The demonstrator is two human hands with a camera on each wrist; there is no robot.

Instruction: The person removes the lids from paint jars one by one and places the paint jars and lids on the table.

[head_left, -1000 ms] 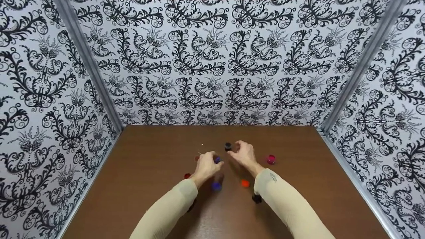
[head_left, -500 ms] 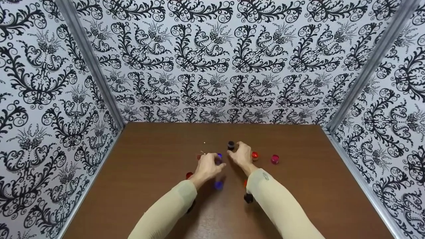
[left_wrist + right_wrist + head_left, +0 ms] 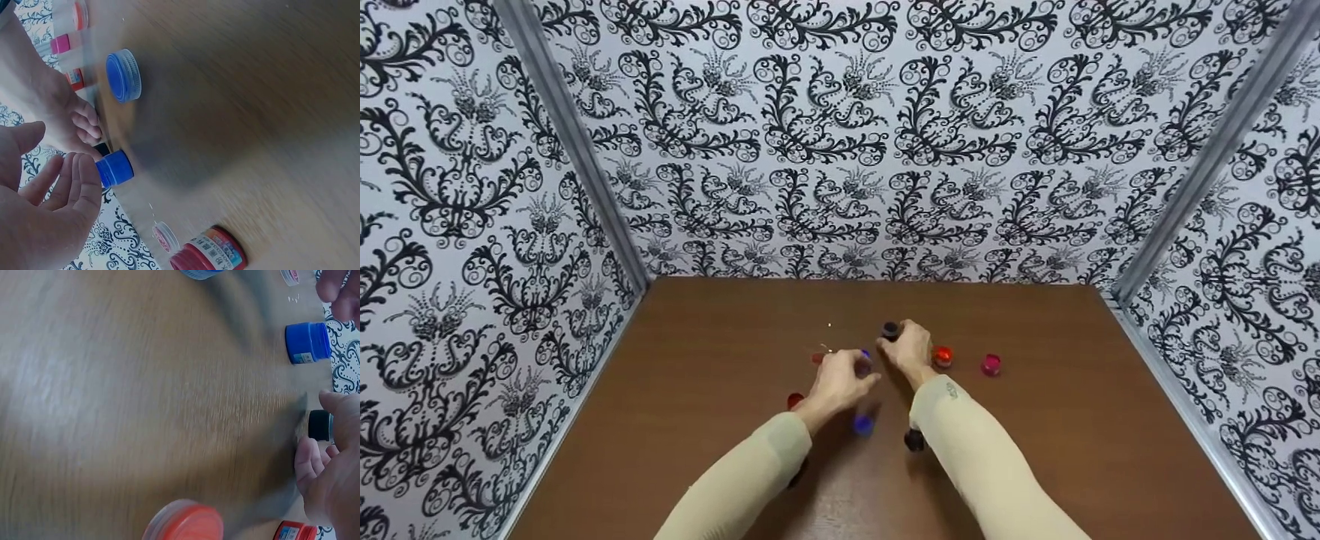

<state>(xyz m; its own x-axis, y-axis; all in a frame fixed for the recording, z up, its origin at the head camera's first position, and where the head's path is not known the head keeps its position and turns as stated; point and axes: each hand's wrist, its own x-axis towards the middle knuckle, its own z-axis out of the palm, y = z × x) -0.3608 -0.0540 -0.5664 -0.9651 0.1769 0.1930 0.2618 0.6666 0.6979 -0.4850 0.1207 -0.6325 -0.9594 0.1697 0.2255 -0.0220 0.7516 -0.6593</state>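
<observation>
My left hand (image 3: 840, 384) is over the table, fingers spread from the thumb and curved, close to an uncapped blue paint jar (image 3: 115, 169). In the left wrist view its fingertips overlap the jar, while the thumb stands well apart. My right hand (image 3: 907, 351) reaches to a small black paint jar (image 3: 320, 426), which lies between its thumb and curled fingers in the right wrist view. A blue lid (image 3: 124, 75) rests on the near side of the blue jar. A black lid (image 3: 914, 440) lies by the right sleeve.
A red jar (image 3: 216, 250) and its clear-rimmed red lid (image 3: 165, 236) sit on the left. Right of my right hand stand an orange-red jar (image 3: 943, 356) and a pink jar (image 3: 991, 365). An orange lid (image 3: 194, 523) lies nearer me. Patterned walls (image 3: 840, 150) enclose the table.
The black jar now sits deeper between my right thumb and fingers. My right forearm has swung left, uncovering the orange-red jar and covering the orange lid. My left hand stays by the blue jar.
</observation>
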